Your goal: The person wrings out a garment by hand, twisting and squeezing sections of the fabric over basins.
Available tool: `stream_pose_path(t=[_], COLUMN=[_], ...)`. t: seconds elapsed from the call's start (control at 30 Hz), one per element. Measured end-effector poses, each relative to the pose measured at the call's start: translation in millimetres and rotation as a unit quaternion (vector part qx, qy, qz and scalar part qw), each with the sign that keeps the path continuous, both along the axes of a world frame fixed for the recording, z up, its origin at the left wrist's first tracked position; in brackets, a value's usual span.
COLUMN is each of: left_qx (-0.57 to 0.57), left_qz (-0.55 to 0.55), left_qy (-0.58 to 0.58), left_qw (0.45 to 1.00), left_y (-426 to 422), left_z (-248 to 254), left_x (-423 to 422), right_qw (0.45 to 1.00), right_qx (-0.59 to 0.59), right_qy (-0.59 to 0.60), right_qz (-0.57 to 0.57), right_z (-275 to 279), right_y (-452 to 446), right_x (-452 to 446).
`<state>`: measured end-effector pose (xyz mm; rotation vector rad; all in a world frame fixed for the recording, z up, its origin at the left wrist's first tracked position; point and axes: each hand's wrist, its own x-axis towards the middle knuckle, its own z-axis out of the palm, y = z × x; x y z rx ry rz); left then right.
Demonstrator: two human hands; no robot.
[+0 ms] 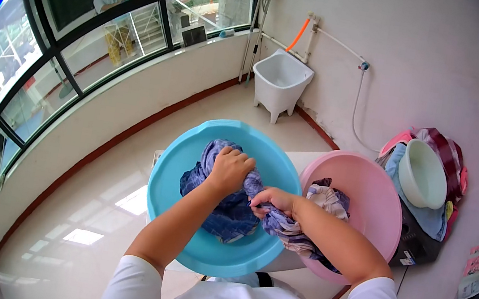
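Observation:
A blue and purple patterned garment [254,183] is twisted like a rope between my hands. My left hand [230,170] is closed around its left part, over the blue basin [161,200]. Lower and to the right, my right hand [274,201] grips the twist with bent fingers. From there the cloth runs over the basin's rim to the pink basin [378,203]. A dark blue garment [231,218] lies in the blue basin beneath my hands. White and dark patterned cloth [330,200] shows in the pink basin; my right forearm covers part of it.
A pale green basin [424,176] rests on piled clothes [394,161] above a black appliance [416,240] at right. By the back wall stands a white mop sink [282,78] with an orange hose [298,33]. Windows [101,34] line the left wall.

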<state>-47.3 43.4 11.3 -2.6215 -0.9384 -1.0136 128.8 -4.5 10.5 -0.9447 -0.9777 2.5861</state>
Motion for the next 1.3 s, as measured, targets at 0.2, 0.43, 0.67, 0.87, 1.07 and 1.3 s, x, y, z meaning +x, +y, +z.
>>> stream_pose_path(t=[0.2,0.43,0.67,0.87,1.07,1.3], left_qx=[-0.017,-0.039,-0.087,-0.131,-0.415,-0.639], left_qz=[0.009,0.011,0.029,0.013,-0.105,-0.284], left_qy=[0.001,0.008,0.027,0.042,0.128,-0.001], left_qw=[1.0,0.999,0.995,0.99,0.895,0.715], left_y=[-1,1,4,3,-8,39], left_z=[-2,-6,-8,0,72,59], left_x=[2,1,-4,-11,-53,-53], right_qw=[1.0,0.988,0.972,0.959,0.589,0.303], right_qx=[-0.007,0.111,0.163,0.202,0.696,0.858], right_qy=[0.007,-0.097,-0.13,-0.152,-0.406,-0.411], right_qz=[0.003,-0.047,-0.111,-0.128,-0.062,0.051], right_z=[-1,5,3,16,49,66], right_y=[3,-1,-6,-11,-41,-50], right_x=[1,-4,-11,-11,-20,-9])
